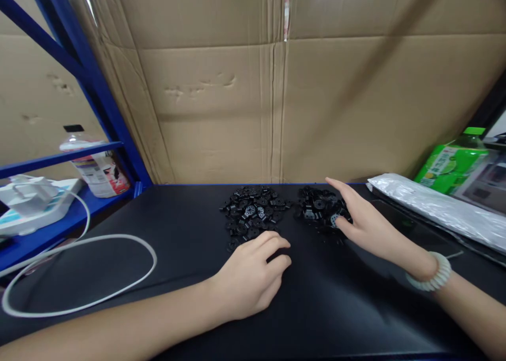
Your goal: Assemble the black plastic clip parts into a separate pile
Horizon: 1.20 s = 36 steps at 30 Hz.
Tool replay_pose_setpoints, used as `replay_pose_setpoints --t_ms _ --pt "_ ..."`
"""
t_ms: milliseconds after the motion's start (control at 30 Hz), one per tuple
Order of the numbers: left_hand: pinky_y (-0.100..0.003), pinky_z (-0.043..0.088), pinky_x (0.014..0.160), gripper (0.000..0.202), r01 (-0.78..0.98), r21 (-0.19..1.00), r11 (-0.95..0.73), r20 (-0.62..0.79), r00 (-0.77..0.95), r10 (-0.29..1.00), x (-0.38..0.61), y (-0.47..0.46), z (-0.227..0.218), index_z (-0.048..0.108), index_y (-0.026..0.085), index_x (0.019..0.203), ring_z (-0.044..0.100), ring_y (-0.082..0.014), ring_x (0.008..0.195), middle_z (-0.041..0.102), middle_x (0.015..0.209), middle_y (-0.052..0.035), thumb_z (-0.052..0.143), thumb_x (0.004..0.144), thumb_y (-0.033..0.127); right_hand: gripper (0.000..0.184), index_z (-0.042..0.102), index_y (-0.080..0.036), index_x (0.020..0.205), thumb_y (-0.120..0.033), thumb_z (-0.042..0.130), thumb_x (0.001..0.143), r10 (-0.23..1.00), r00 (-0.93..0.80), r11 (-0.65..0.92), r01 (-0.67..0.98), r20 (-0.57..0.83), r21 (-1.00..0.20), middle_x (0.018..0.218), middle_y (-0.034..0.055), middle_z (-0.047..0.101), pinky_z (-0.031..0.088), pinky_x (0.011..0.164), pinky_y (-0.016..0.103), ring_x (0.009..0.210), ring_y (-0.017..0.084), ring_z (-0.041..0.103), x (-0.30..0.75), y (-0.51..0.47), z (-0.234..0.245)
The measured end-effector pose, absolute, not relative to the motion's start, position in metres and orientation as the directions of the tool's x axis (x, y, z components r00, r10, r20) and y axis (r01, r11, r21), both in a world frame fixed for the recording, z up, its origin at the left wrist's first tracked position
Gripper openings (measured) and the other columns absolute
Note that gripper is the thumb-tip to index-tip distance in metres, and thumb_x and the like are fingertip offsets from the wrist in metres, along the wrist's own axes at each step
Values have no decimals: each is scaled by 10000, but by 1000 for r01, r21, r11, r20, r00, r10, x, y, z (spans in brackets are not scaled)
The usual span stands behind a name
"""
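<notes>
Two heaps of small black plastic parts, some with round perforated discs, lie toward the back of the black table. In front of the left heap [253,213], my left hand [255,274] rests low with its fingers curled inward. Its palm side is hidden, so anything in the fingers cannot be made out. Beside the right heap [318,205] is my right hand [366,224], fingers stretched out and thumb apart. The thumb touches or overlaps a greyish perforated disc [334,220] at the heap's right edge. A pale beaded band [435,271] circles my right wrist.
Cardboard [213,113] walls off the back of the black table [190,229]. On the left, a white cable [154,258] loops near a power strip [39,205] and a bottle [98,171] on a blue rack. Silvery wrapping [443,208] and a green-labelled bottle [450,163] lie right.
</notes>
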<state>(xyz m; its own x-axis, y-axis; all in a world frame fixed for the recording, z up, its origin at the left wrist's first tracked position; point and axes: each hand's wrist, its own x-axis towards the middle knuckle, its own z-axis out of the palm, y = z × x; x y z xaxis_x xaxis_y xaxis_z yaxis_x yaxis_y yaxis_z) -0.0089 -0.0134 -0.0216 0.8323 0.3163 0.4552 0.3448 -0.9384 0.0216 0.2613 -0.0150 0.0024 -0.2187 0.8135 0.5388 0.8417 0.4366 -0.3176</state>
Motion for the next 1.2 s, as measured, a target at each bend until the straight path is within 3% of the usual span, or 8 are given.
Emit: replay_pose_setpoints --t_ms 167,433,600,767,867,1033,1100,1200 --pt "-482 457 1011 345 459 70 -885 358 817 452 -7 -22 -21 578 120 1193 477 -325 1238 575 1275 -174 554 879 261 563 368 -241 1350 -79 417 814 782 -290 548 741 552 -387 1384 72 446 338 1091 454 1290 230 415 237 -31 0" --pt "-359 504 931 240 263 141 -955 435 850 298 -6 -22 -21 609 137 1096 572 -222 1043 641 1138 -100 497 886 119 362 549 -233 1112 -54 438 818 763 -256 595 636 593 -491 1073 54 589 434 889 371 999 208 536 227 -36 -2" --pt "-386 467 985 275 355 315 -880 416 782 465 -3 -13 -27 614 185 1135 538 -238 1129 596 1237 -105 629 863 230 299 580 -211 1019 -49 430 818 837 -227 536 527 499 -659 940 35 599 461 784 314 843 167 559 219 -40 -2" --pt "-304 510 863 33 220 469 -855 423 795 436 -2 -8 -27 649 164 853 617 -184 932 688 960 -55 669 835 183 248 592 -196 983 -76 442 825 876 -295 482 479 383 -734 847 23 595 453 679 281 758 149 554 210 -45 -1" --pt "-292 516 839 58 149 509 -848 477 771 422 -2 -9 -24 660 150 886 631 -172 879 696 905 -57 655 834 125 238 593 -194 990 -89 455 827 890 -298 447 434 344 -782 851 24 588 452 684 279 780 148 552 209 -44 -3" --pt "-324 509 895 277 63 584 -809 585 659 473 1 -14 -21 665 161 1074 633 -190 978 705 1014 -85 617 822 58 230 497 -202 1126 -264 460 908 924 -379 93 93 51 -991 882 26 559 504 640 315 718 146 574 208 -40 -11" --pt "-326 518 889 328 49 637 -770 568 644 512 2 -15 -20 657 164 1110 637 -191 974 703 1022 -82 604 810 42 279 455 -191 1171 -342 445 936 873 -482 -126 -68 -78 -990 879 42 579 522 708 366 780 175 616 207 -40 -12" --pt "-320 544 853 289 38 721 -692 536 603 592 4 -17 -21 663 145 1049 652 -191 931 691 986 -77 600 790 34 257 482 -157 1163 -286 457 942 787 -606 -289 -195 -117 -937 938 83 615 489 845 401 877 188 637 204 -40 -12"
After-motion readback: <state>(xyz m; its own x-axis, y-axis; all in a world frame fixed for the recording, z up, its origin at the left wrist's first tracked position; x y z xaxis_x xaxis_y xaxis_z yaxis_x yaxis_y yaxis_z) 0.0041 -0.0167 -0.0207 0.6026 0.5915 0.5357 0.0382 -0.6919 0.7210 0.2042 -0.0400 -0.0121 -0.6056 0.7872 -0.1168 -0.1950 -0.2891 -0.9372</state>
